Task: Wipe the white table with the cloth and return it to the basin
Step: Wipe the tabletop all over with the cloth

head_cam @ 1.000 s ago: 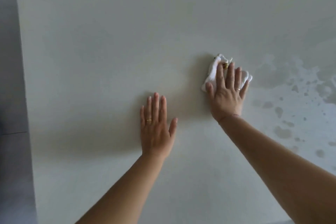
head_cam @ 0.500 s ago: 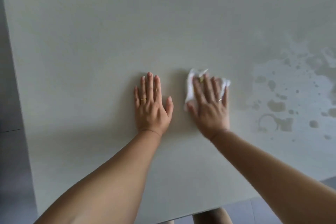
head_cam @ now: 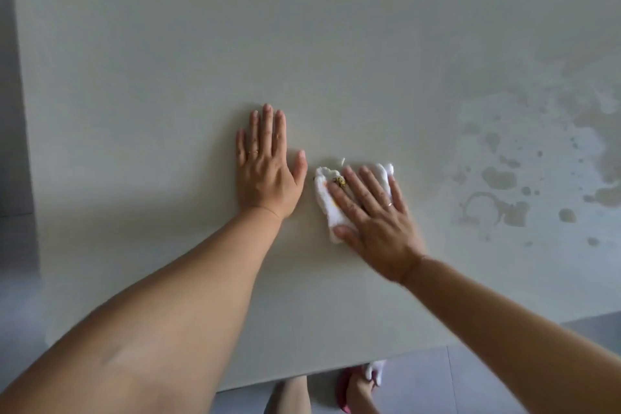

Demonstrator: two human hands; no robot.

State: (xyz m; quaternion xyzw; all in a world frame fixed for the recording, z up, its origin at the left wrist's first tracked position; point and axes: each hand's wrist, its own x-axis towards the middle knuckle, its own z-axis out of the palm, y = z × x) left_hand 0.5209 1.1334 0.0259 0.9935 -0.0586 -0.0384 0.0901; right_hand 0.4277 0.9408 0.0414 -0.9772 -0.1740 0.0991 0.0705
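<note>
– On the tabletop, where's the cloth?
– Centre-front of the white tabletop [head_cam: 168, 77], flat under my right hand [head_cam: 373, 215]. It's a white cloth [head_cam: 324, 202], bunched up. Its left edge and far right corner stick out past my fingers.
– Grip?
– None. Right hand is spread palm down, fingers straight, pressing the cloth onto the surface. Thumb lies at the cloth's near edge. That hand is slightly blurred.
– Left hand?
– Left hand [head_cam: 268, 175] lies flat on bare tabletop just left of the cloth. Fingers are straight and close together, thumb angled out toward the cloth. It holds nothing. Thumb tip is very near the cloth; can't tell if they touch.
– Anything on the cloth?
– Yellow-brown debris [head_cam: 339, 181] on top, beside my right index finger. A small white speck [head_cam: 343, 161] sits on the tabletop just beyond the cloth.
– Surface state?
– Wet blotches [head_cam: 500, 178] and droplets off to the right of my right hand, apart from the cloth. The part under and left of my hands looks matte.
– Rest?
– One thin ring [head_cam: 252, 152] on the left hand, another ring [head_cam: 389, 204] on the right. Past the near edge there's grey floor [head_cam: 420, 380] and my foot in a pink slipper [head_cam: 342, 390].
</note>
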